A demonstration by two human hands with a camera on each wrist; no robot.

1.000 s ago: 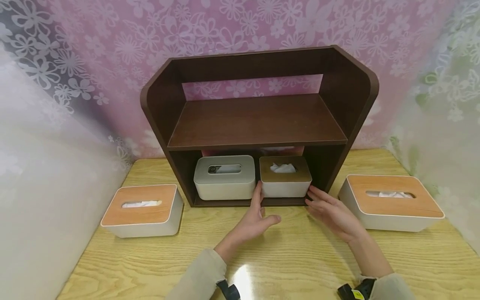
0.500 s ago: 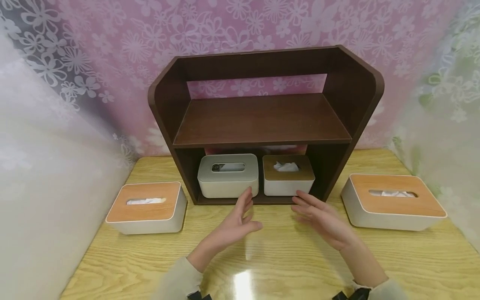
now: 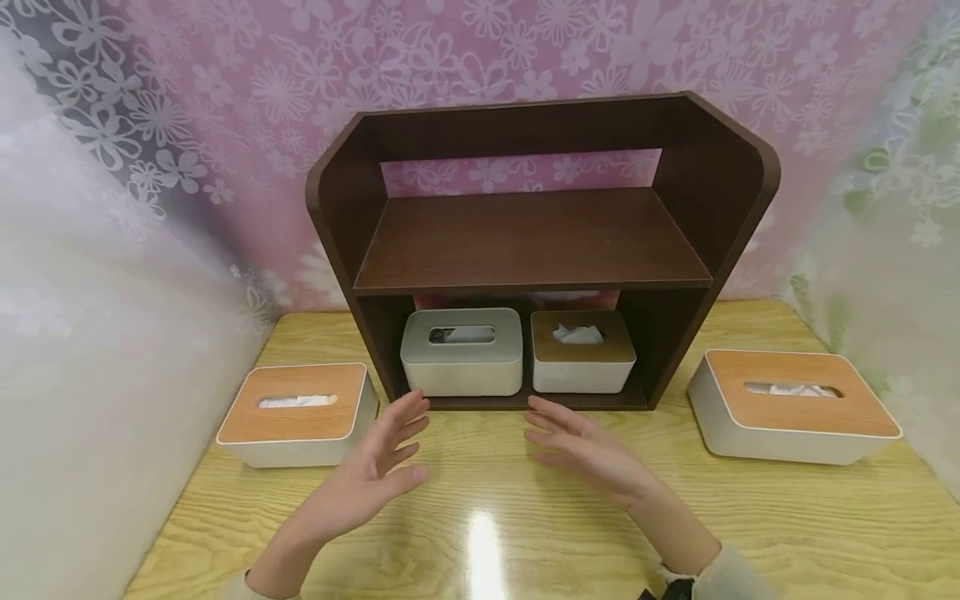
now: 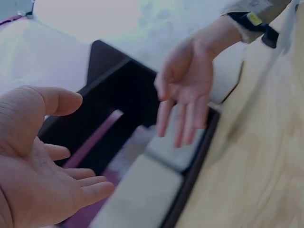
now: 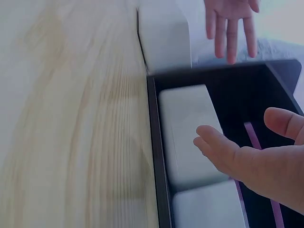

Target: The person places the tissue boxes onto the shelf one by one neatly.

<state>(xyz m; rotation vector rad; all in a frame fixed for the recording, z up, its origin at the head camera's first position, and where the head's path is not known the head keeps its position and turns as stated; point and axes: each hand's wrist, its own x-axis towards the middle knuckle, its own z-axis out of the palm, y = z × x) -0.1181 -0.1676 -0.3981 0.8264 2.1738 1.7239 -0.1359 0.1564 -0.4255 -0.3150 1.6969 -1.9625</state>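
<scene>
My left hand (image 3: 363, 479) hovers over the table between the left tissue box (image 3: 296, 408) and the shelf, fingers extended and holding nothing. Opposite it, my right hand (image 3: 592, 454) is in front of the shelf, palm turned inward, also without anything in it. On the lower level of the dark brown shelf (image 3: 525, 237) stand two tissue boxes side by side: a grey-topped one (image 3: 461, 367) at left and a smaller brown-topped one (image 3: 583, 367) at right. A narrow gap separates them. In the left wrist view both hands' (image 4: 52, 175) fingers are spread apart from the boxes.
A larger tissue box with an orange wood-look lid (image 3: 802, 400) sits right of the shelf, matching the one on the left. Everything stands on a light wooden table (image 3: 480, 517). Floral curtains (image 3: 525, 50) enclose the back and sides.
Both hands have drawn back from the brown-topped tissue box and shifted left. The left hand moved farther, past the grey-topped box. The boxes stay in place on the shelf.
</scene>
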